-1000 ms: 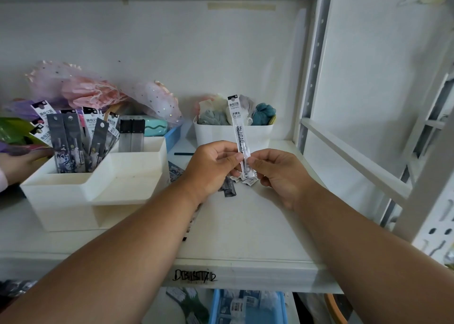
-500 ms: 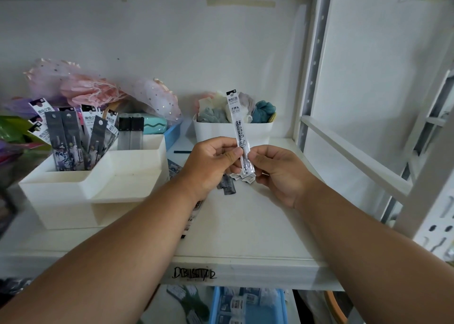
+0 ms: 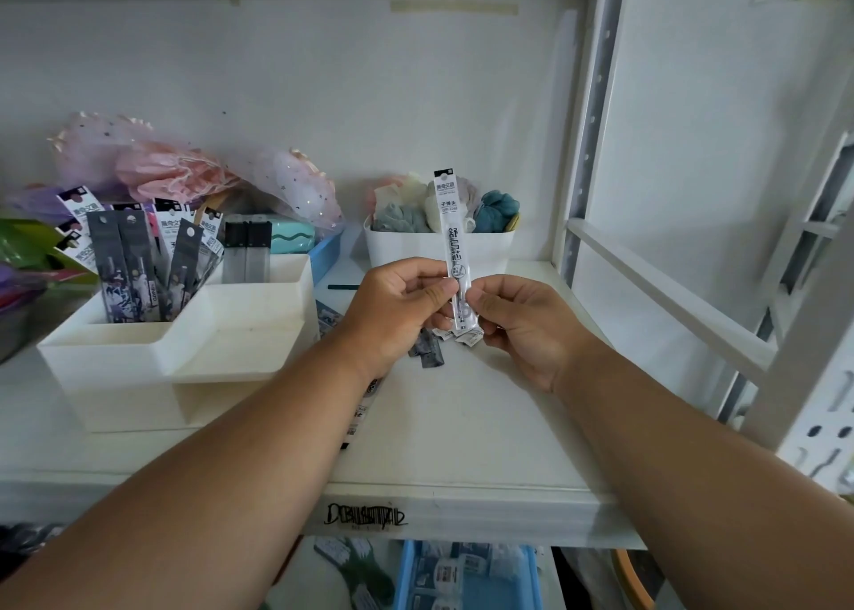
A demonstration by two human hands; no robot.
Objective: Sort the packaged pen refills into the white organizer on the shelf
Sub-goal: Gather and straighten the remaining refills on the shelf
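Note:
A white packaged pen refill [image 3: 452, 235] stands upright above the shelf, pinched near its lower end between my left hand [image 3: 399, 306] and my right hand [image 3: 520, 327]. More white and dark refill packs [image 3: 432, 348] hang or lie under my hands; I cannot tell which hand holds them. The white organizer [image 3: 171, 355] sits at the left of the shelf. Its back-left compartment holds several dark and white refill packs [image 3: 134, 267], and two dark packs [image 3: 246, 251] stand in the back-right one. Its front tray is bare.
A white bin of cloth items [image 3: 439, 244] stands behind my hands. Pink and purple tulle pieces [image 3: 185, 170] and a teal box [image 3: 291, 239] lie behind the organizer. A metal upright [image 3: 589, 124] and rail bound the shelf on the right. A blue bin [image 3: 466, 572] sits below.
A person's hand at the far left beside the organizer has withdrawn out of view. My two hands and the refill pack stay almost where they were.

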